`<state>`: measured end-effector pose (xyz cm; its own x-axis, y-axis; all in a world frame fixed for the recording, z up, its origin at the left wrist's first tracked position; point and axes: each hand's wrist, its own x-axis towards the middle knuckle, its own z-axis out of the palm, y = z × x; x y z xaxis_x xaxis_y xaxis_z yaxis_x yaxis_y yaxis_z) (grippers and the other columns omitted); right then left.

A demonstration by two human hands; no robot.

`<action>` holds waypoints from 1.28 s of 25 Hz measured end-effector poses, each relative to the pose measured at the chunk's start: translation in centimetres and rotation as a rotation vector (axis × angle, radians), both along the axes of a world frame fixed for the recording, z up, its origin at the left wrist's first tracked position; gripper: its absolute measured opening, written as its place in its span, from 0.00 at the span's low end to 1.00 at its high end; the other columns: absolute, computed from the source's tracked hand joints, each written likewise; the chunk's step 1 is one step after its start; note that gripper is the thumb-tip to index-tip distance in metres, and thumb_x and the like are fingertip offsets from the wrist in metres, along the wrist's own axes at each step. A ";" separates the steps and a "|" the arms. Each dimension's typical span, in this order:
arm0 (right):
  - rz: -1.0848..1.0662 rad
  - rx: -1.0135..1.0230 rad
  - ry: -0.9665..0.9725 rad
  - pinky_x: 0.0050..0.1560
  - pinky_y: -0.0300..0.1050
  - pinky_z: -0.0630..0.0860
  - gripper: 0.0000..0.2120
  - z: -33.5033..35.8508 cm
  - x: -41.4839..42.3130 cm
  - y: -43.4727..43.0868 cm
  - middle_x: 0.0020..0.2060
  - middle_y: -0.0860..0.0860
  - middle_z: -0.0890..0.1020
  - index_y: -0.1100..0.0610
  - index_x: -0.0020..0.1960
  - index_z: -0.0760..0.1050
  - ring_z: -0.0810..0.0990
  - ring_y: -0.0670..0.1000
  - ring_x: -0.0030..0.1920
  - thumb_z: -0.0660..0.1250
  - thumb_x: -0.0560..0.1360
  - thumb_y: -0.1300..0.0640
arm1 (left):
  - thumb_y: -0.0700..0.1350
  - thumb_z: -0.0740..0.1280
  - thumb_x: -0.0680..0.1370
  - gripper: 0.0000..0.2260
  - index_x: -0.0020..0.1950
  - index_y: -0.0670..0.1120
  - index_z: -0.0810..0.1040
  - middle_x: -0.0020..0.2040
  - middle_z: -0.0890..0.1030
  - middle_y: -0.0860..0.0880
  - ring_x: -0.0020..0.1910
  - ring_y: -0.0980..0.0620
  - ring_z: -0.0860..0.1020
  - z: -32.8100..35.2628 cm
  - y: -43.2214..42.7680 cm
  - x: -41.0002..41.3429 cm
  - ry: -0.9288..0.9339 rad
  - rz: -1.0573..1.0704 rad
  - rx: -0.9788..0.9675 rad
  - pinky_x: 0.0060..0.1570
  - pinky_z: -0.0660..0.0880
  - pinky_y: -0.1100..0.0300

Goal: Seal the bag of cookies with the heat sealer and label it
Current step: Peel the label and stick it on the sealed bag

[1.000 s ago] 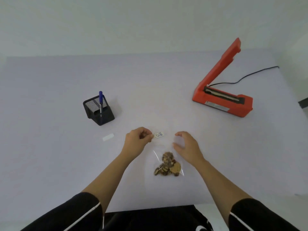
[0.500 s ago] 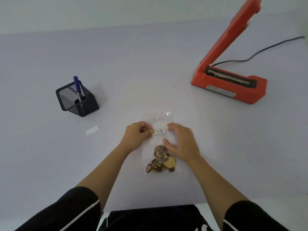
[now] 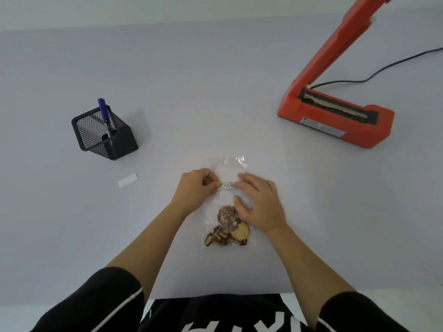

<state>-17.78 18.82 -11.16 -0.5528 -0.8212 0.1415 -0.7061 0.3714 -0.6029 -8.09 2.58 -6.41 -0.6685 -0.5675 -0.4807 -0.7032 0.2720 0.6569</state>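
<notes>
A clear plastic bag (image 3: pixel 229 167) lies flat on the table in front of me, with several brown cookies (image 3: pixel 227 226) at its near end. A small white label (image 3: pixel 226 185) with writing lies across the bag's middle. My left hand (image 3: pixel 197 190) pinches the label's left end. My right hand (image 3: pixel 260 202) rests flat on the bag, its fingertips touching the label's right end and its thumb just above the cookies. The orange heat sealer (image 3: pixel 335 116) stands at the far right with its arm raised.
A black mesh pen holder (image 3: pixel 105 135) with a blue pen (image 3: pixel 104 111) stands at the left. A white paper strip (image 3: pixel 128 180) lies near it on the table. The sealer's black cord (image 3: pixel 383 68) runs off to the right.
The view came closer over the bag. My left hand brought the label down onto the bag, and my right hand moved left and settled on the bag beside the label.
</notes>
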 end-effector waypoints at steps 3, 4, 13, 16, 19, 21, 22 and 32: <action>-0.005 -0.003 -0.010 0.57 0.47 0.66 0.12 0.1 0.0 -0.1 0.58 0.50 0.79 0.50 0.51 0.79 0.73 0.47 0.60 0.66 0.69 0.52 | 0.44 0.70 0.73 0.03 0.43 0.45 0.81 0.36 0.81 0.48 0.34 0.55 0.75 -0.1 0.1 -0.2 -0.008 -0.009 -0.020 0.35 0.70 0.66; -0.010 -0.004 -0.016 0.57 0.47 0.66 0.12 0.0 0.0 -0.1 0.58 0.50 0.79 0.50 0.51 0.80 0.73 0.46 0.60 0.66 0.69 0.52 | 0.44 0.70 0.73 0.03 0.43 0.45 0.81 0.37 0.81 0.48 0.34 0.55 0.75 -0.1 0.1 -0.3 -0.008 -0.009 -0.029 0.35 0.70 0.67; -0.033 0.019 -0.020 0.58 0.46 0.67 0.10 0.0 0.2 -0.1 0.57 0.48 0.80 0.51 0.48 0.81 0.74 0.46 0.61 0.67 0.68 0.53 | 0.43 0.68 0.74 0.02 0.44 0.46 0.79 0.37 0.81 0.50 0.37 0.52 0.78 -0.7 1.7 -0.2 0.025 0.048 -0.166 0.42 0.77 0.58; -0.033 0.023 -0.018 0.58 0.45 0.66 0.10 0.0 0.1 -0.2 0.57 0.49 0.80 0.52 0.48 0.81 0.73 0.45 0.61 0.67 0.68 0.53 | 0.43 0.68 0.75 0.04 0.46 0.42 0.76 0.38 0.78 0.49 0.36 0.51 0.75 -1.1 2.5 0.1 0.063 0.016 -0.322 0.37 0.73 0.59; -0.031 0.025 -0.015 0.58 0.44 0.65 0.10 0.0 0.1 -0.2 0.57 0.49 0.80 0.52 0.48 0.81 0.73 0.46 0.61 0.68 0.68 0.53 | 0.40 0.66 0.76 0.04 0.48 0.39 0.78 0.38 0.78 0.45 0.34 0.47 0.76 -1.6 3.3 1.0 0.191 -0.063 -0.455 0.33 0.75 0.55; -0.035 0.029 -0.012 0.58 0.44 0.65 0.10 0.0 0.2 -0.2 0.57 0.49 0.80 0.52 0.49 0.81 0.74 0.46 0.61 0.68 0.68 0.52 | 0.40 0.62 0.76 0.09 0.51 0.39 0.80 0.38 0.78 0.43 0.35 0.46 0.76 -2.3 3.7 2.0 0.291 -0.197 -0.566 0.34 0.74 0.57; -0.037 0.032 -0.008 0.58 0.44 0.65 0.10 0.0 0.2 -0.2 0.57 0.49 0.80 0.52 0.49 0.81 0.74 0.47 0.61 0.67 0.68 0.52 | 0.40 0.61 0.76 0.12 0.54 0.40 0.81 0.39 0.78 0.43 0.36 0.45 0.75 -2.6 3.8 2.4 0.317 -0.267 -0.599 0.36 0.73 0.59; -0.022 0.059 0.022 0.57 0.46 0.66 0.13 0.1 0.2 -0.3 0.57 0.50 0.80 0.50 0.53 0.80 0.74 0.48 0.60 0.66 0.69 0.53 | 0.44 0.57 0.76 0.16 0.57 0.42 0.80 0.43 0.76 0.40 0.36 0.44 0.76 -3.0 3.3 2.9 0.257 -0.321 -0.604 0.35 0.77 0.55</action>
<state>-17.57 18.54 -11.01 -0.5683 -0.8160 0.1061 -0.7103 0.4214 -0.5638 -5.20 5.89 -9.40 -0.8962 -0.4410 0.0482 -0.3718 0.8059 0.4607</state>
